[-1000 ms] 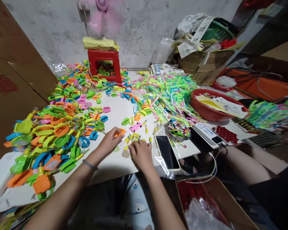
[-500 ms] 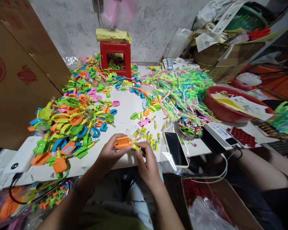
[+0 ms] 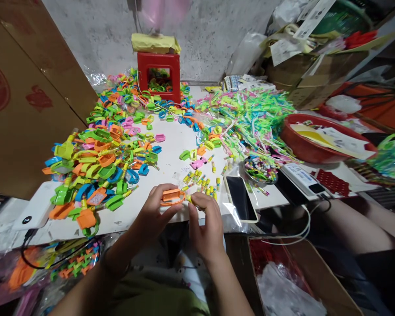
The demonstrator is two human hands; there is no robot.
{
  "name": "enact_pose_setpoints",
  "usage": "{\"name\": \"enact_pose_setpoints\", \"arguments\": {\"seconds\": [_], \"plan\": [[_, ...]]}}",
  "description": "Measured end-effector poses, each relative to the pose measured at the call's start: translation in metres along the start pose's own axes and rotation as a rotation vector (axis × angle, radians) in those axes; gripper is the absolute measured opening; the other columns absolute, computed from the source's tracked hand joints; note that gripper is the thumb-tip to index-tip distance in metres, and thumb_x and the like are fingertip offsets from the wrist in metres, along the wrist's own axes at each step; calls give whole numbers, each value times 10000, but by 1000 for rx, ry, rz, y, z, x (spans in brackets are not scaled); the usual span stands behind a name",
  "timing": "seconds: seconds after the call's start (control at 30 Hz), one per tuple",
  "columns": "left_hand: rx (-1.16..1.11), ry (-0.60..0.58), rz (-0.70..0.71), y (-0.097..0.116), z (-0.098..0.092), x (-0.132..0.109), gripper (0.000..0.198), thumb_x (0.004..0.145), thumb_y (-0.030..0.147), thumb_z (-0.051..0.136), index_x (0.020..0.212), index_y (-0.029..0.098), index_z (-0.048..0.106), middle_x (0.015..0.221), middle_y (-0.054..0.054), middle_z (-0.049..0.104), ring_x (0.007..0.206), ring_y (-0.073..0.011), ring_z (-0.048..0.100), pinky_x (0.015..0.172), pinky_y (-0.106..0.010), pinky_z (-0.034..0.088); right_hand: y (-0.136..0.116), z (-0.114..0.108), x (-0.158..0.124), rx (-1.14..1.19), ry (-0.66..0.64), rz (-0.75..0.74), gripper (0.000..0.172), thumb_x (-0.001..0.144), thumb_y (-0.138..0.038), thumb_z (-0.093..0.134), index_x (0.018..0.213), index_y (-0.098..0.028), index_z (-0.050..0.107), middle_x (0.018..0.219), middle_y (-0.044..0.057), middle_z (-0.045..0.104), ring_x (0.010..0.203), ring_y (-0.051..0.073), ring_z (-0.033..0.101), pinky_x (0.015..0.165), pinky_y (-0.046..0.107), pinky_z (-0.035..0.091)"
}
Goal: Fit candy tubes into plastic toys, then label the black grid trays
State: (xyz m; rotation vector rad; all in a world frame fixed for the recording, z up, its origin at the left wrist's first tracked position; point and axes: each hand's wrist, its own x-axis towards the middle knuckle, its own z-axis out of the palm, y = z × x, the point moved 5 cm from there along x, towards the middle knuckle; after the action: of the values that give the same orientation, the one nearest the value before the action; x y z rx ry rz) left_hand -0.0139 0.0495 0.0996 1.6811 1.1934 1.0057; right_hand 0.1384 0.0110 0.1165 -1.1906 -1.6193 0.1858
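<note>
My left hand (image 3: 154,215) is closed on an orange plastic frame piece (image 3: 171,197), holding it just above the near edge of the white table (image 3: 171,162). Right beside it, my right hand (image 3: 206,221) pinches a small yellow tube (image 3: 190,199) whose tip meets the right end of the orange piece. Several more small yellow tubes (image 3: 202,184) lie on the table just beyond my hands. A big heap of assembled coloured plastic pieces (image 3: 92,171) spreads over the table's left side.
A phone (image 3: 241,198) in a clear bag lies right of my hands, beside a small dish of beads (image 3: 260,169) and a power strip (image 3: 301,177). Further off are a neon strip pile (image 3: 250,118), a red bowl (image 3: 303,149), a red stool (image 3: 158,75), and another person's arm (image 3: 358,224).
My hands lifted from the table with the orange piece and a yellow tube and drew together near the table's edge. The view shifted left and down.
</note>
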Motion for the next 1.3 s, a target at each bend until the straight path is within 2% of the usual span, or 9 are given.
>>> {"name": "enact_pose_setpoints", "arguments": {"seconds": [0.23, 0.4, 0.7, 0.77, 0.87, 0.97, 1.07, 1.17, 1.3], "plan": [[-21, -7, -86, -1, 3, -1, 429, 836, 473, 629, 1152, 196, 540, 1109, -80, 610, 1027, -230, 602, 922, -334, 469, -3, 4, 0, -224, -167, -33, 52, 948, -223, 472, 974, -209, 515, 890, 69, 635, 824, 211, 591, 731, 334, 446], [-109, -162, -240, -14, 12, -7, 523, 856, 518, 572, 1246, 186, 467, 855, -12, 622, 761, -181, 608, 701, -273, 492, 4, 10, -3, -478, -312, -40, 175, 921, -260, 469, 759, -206, 511, 633, 27, 583, 594, 180, 528, 594, 290, 302], [168, -294, -189, -23, -8, -1, 417, 842, 528, 582, 1108, 209, 608, 994, -48, 679, 885, -220, 632, 779, -293, 492, 11, 31, -11, -439, -532, 37, 141, 887, -256, 569, 755, -211, 587, 649, 8, 631, 633, 174, 552, 628, 289, 262], [319, -204, -146, -19, -27, 9, 418, 845, 510, 571, 1135, 213, 618, 1070, -68, 680, 974, -251, 625, 853, -340, 490, 21, 28, -7, -449, -552, 55, 113, 897, -287, 592, 962, -201, 627, 839, 46, 681, 788, 212, 587, 699, 303, 303], [599, 108, -58, -2, -82, 33, 455, 873, 482, 531, 1232, 206, 579, 1180, -102, 650, 1088, -295, 591, 949, -429, 461, 52, 20, -4, -576, -572, 139, 380, 912, -202, 559, 1291, -224, 530, 1100, 97, 653, 986, 263, 563, 777, 339, 316], [886, 514, -27, 16, -152, 59, 462, 895, 434, 511, 1271, 169, 556, 1197, -142, 632, 1144, -361, 546, 995, -544, 408, 85, 19, -8, -710, -621, 160, 393, 887, -77, 504, 1221, -262, 596, 1148, 98, 633, 1011, 278, 545, 789, 367, 301], [1016, 703, 4, 22, -190, 88, 508, 906, 438, 491, 1331, 162, 517, 1342, -160, 532, 1273, -420, 419, 1038, -629, 316, 100, 28, -12, -708, -637, 100, 307, 892, -89, 507, 1109, -257, 646, 1103, 90, 643, 1003, 275, 541, 817, 393, 296], [938, 658, 141, 14, -167, 124, 454, 888, 400, 520, 1266, 156, 577, 1398, -146, 484, 1317, -368, 384, 1112, -559, 255, 99, 36, -11, -632, -595, 66, 205, 926, -170, 514, 1054, -260, 646, 1021, 74, 648, 988, 268, 544, 852, 420, 298], [643, 196, 164, -25, -55, 175, 314, 905, 313, 500, 1132, 159, 652, 1244, -116, 617, 1222, -264, 488, 1098, -414, 329, 88, 32, -4, -397, -424, 99, 119, 925, -214, 537, 1026, -219, 599, 1092, 78, 643, 1045, 260, 550, 926, 433, 307]]}}
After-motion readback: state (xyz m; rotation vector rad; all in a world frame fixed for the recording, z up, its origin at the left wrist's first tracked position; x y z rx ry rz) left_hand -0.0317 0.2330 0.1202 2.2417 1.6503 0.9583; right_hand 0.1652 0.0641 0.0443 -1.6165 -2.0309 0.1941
